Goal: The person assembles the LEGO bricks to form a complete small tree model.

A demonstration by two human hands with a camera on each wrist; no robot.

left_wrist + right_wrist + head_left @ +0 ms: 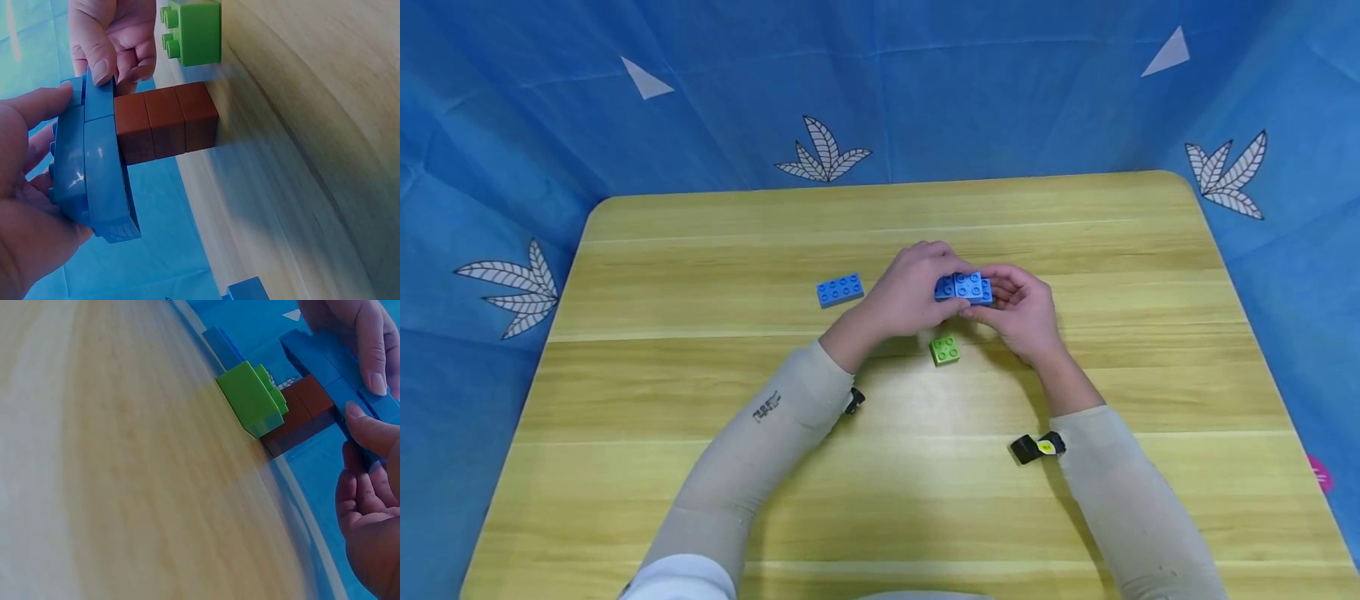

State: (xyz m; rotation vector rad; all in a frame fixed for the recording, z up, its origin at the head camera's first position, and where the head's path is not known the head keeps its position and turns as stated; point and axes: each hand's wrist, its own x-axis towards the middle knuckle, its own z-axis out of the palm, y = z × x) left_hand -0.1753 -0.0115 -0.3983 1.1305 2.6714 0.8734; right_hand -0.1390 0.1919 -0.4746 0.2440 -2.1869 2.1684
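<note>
Two layers of blue toy building bricks (pixel 968 287) sit on top of a column of brown bricks (pixel 165 123), which stands upright on the table. My left hand (pixel 917 287) grips the left part of the blue layers, its thumb on the near side. At the other end, my right hand (pixel 1026 312) pinches the blue bricks between thumb and fingers. A bright green brick (pixel 945 350) with studs up stands on the table just in front of the column. In the head view, the hands and blue bricks hide the brown column.
To the left of my left hand, a loose blue brick (pixel 840 290) lies on the wooden table (pixel 887 500). Blue cloth (pixel 925 92) with leaf prints hangs behind and beside the table. Black wrist-camera straps (pixel 1037 447) show by the sleeves.
</note>
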